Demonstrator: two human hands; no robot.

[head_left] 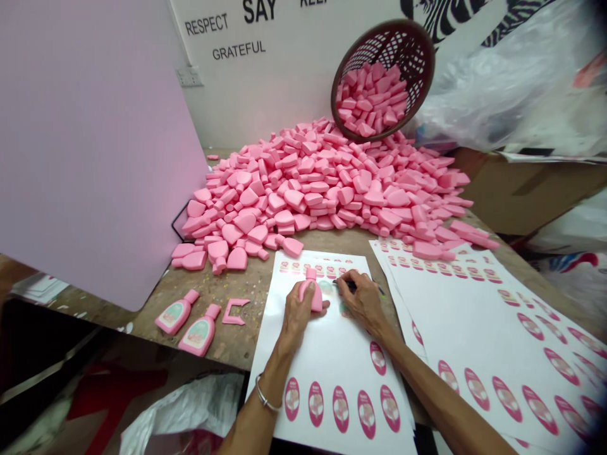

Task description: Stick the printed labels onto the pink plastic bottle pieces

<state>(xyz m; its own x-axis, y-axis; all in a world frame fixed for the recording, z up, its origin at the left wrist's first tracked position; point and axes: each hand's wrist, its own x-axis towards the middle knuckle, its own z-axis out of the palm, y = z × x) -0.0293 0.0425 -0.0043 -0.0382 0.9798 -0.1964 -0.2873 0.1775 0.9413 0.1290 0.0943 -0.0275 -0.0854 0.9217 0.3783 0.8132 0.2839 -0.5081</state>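
My left hand (301,315) clamps a pink foam bottle cutout (312,291) upright on the white label sheet (332,341), while my right hand (363,300), close by but apart, pinches a black pen (348,285) just beside it; beyond the sheet lies a heap of pink foam cutouts (322,189), and left of it two labelled foam bottles (176,313)

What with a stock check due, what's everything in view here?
Foam bottle blanks: hundreds, pink, heaped on the bench.
Basket: one, brown, tilted above the heap, holding more blanks.
Labelled bottles: two, pink, on the bench left of the sheets.
Label sheets: several, white with pink ovals, under and right of the hands.
Board: one, pale pink, far left.
Plastic bag: one, white, below the bench.
Left hand: holding a pink bottle.
Right hand: holding a black tool.
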